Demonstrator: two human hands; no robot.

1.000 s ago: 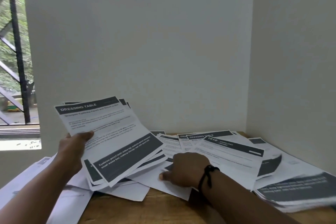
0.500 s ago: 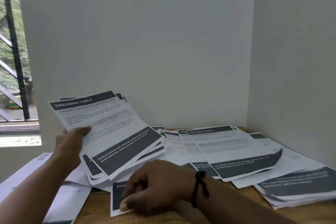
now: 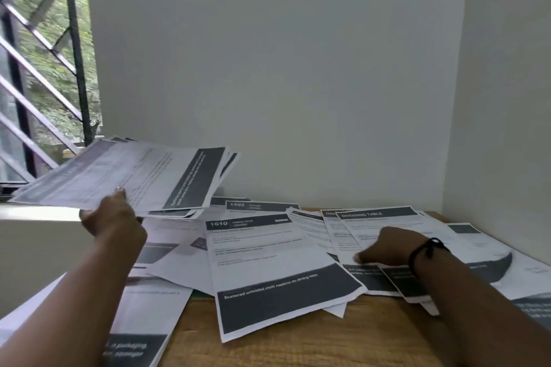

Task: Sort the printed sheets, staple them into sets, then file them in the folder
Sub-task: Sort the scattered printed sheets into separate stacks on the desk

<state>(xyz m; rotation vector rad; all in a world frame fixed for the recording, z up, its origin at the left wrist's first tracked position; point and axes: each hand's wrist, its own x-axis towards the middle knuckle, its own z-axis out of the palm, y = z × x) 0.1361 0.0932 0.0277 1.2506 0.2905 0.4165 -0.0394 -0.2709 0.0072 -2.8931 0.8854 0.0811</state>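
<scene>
The wooden tabletop (image 3: 298, 343) sits in a corner of white walls and carries the loose spread of white printed sheets with dark grey header and footer bands (image 3: 185, 265); these overlap one another across most of its width. No stapler and no folder are in view, so I judge the work to be at the sorting stage.

My left hand (image 3: 114, 219) pinches a fanned bundle of collected sheets (image 3: 128, 176) by its near edge and holds it raised and roughly flat above the left side of the spread, clear of the table. My right hand (image 3: 387, 247), with a black cord bracelet (image 3: 426, 250) at the wrist, rests on the sheet headed "DRESSING TABLE" (image 3: 378, 217) at the right; I cannot tell whether the fingers grip it or only press it.

The sheet numbered 1610 (image 3: 274, 262) lies on top at the centre, its near corner overhanging the table edge.

Procedure, as I judge it:
- Read the header before lifting; match it to the bundle.
- Slide one sheet free with flat fingers; the sheets beneath may drag along.
- Keep the bundle level so that the fan does not slip.
</scene>
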